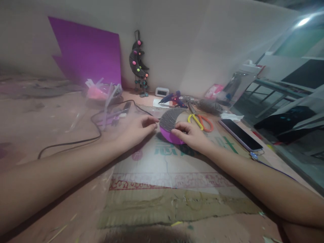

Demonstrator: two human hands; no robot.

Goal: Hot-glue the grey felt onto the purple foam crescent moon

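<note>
My right hand [191, 135] pinches the lower right edge of a crescent moon shape [168, 120], which is wrapped in dark grey yarn. Bare purple card [170, 136] shows along its bottom. Just left of the shape, my left hand [143, 128] has its thumb and fingertips brought close together. Whatever is between them is too small to make out. Scissors [199, 122] with yellow and orange handles lie right behind my right hand. Beneath both hands lies a printed cardboard sheet [162, 199] covered partly in clear plastic.
A finished-looking moon ornament [138, 62] with coloured pompoms leans on the wall by purple card sheets [93, 50]. Behind the work are a small clock [162, 91] and a blue glue gun [174, 98]. A phone [240, 134] lies right; a black cord [73, 143] crosses the left.
</note>
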